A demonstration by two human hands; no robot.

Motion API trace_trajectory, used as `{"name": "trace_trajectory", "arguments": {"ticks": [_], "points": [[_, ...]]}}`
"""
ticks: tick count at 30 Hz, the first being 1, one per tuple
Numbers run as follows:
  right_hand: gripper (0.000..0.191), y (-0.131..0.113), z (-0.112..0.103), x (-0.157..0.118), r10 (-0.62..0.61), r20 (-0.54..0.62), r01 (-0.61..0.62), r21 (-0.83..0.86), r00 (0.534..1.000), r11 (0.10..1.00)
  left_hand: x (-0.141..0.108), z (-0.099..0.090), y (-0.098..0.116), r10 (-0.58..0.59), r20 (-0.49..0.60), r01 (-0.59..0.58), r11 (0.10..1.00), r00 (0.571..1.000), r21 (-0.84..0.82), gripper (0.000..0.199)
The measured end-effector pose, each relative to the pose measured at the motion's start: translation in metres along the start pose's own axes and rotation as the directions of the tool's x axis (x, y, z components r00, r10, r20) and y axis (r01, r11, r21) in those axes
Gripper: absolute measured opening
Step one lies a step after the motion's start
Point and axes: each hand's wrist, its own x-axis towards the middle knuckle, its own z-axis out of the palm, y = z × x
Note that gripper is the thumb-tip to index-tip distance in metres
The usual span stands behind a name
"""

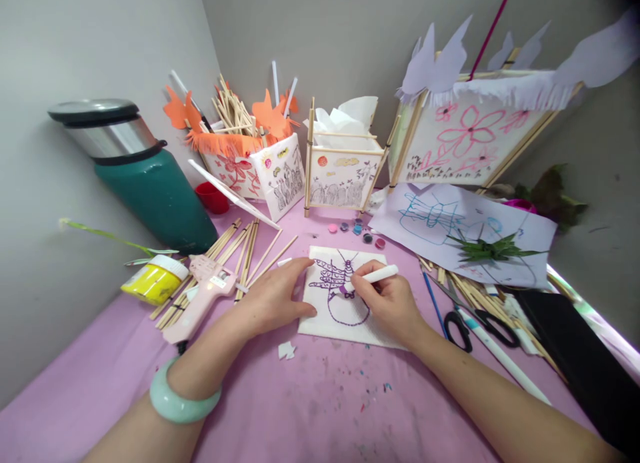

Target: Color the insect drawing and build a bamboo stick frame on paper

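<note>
Here, the right hand (389,302) pinches a tubular marker (382,274) over a textured, square sheet (349,308); the left hand (273,296) curves wide.

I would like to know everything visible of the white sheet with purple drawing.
The white sheet looks like textured paper or cloth and lies flat on the purple tablecloth. Its drawing shows a winged insect above a rounded outline. The right hand covers part of its right side, holding a white pen over the drawing; the left hand overlaps its left edge.
</note>
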Motion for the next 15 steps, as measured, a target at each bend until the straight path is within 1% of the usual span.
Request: {"name": "trace_trajectory", "arguments": {"ticks": [4,11,15], "points": [[0.016,-0.0008,0.0003,0.0016,-0.018,-0.016,0.018,0.004,1.000,1.000,0.0007,0.0009,-0.0012,0.009,0.006,-0.009,1.000,1.000,0.003,0.077],[0.017,-0.0003,0.0012,0.0016,0.037,-0.014,-0.037,0.007,0.999,0.999,0.0010,0.0020,-0.0022,0.025,-0.003,-0.025,1.000,1.000,0.018,0.077],[0.017,0.0011,0.0009,0.0017,0.013,-0.038,-0.014,-0.020,0.999,1.000,0.0013,0.0022,-0.0030,0.033,-0.004,-0.033,0.999,0.999,0.012,0.077]]}}
